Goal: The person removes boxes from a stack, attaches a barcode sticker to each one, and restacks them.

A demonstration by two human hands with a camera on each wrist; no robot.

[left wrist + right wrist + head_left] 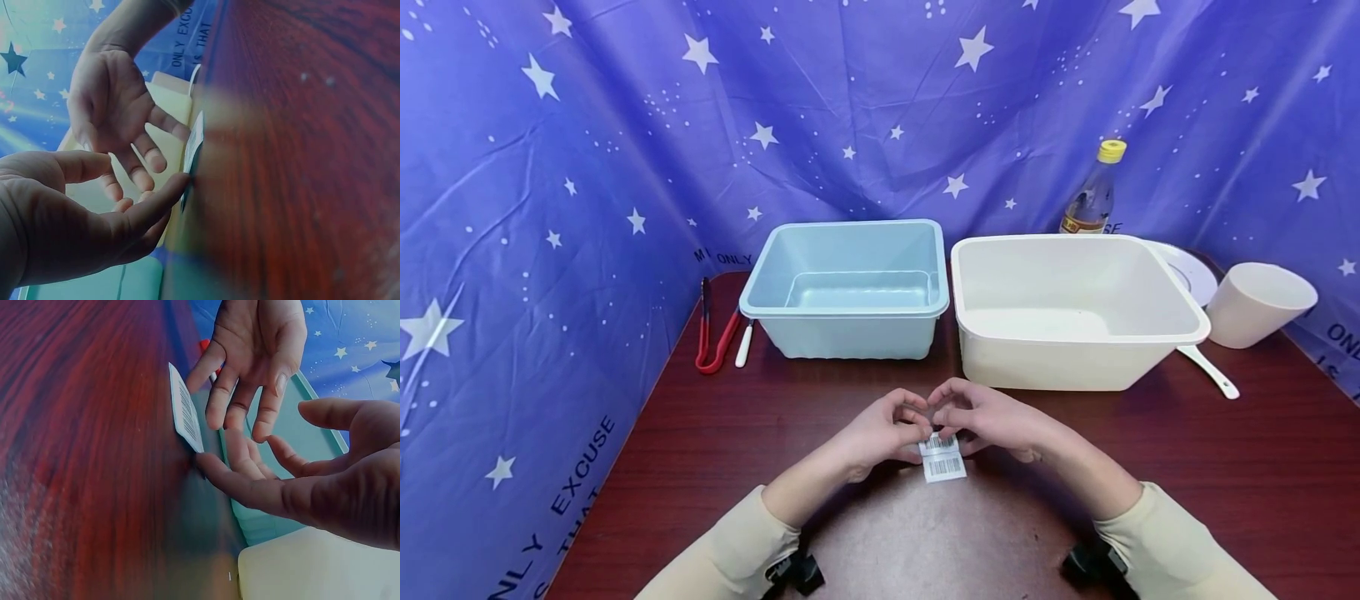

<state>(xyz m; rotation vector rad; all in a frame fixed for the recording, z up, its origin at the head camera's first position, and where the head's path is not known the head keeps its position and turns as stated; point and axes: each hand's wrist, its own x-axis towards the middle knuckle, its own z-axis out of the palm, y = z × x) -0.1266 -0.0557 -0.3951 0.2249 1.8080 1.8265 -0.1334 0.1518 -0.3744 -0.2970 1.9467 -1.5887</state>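
Note:
A small white paper label [944,468] printed with two barcodes lies on the table near its middle. My left hand [880,432] is at its left edge and my right hand [996,418] at its right. Both have loosely bent fingers, and the fingertips of the two hands come close together above the far end of the label. In the left wrist view, a fingertip of the left hand [94,222] touches or nearly touches the label [194,147]. The right wrist view has the right hand's lowest finger [237,484] by the label's corner. Neither hand grips anything.
Behind the hands stand a light blue bin [842,333] and a white bin [1052,362]. Red tongs [711,362] and a white handle [744,346] lie left. At right are a yellow-capped bottle [1090,196], a white plate [1195,275], a white cup [1247,308] and another white handle [1210,371].

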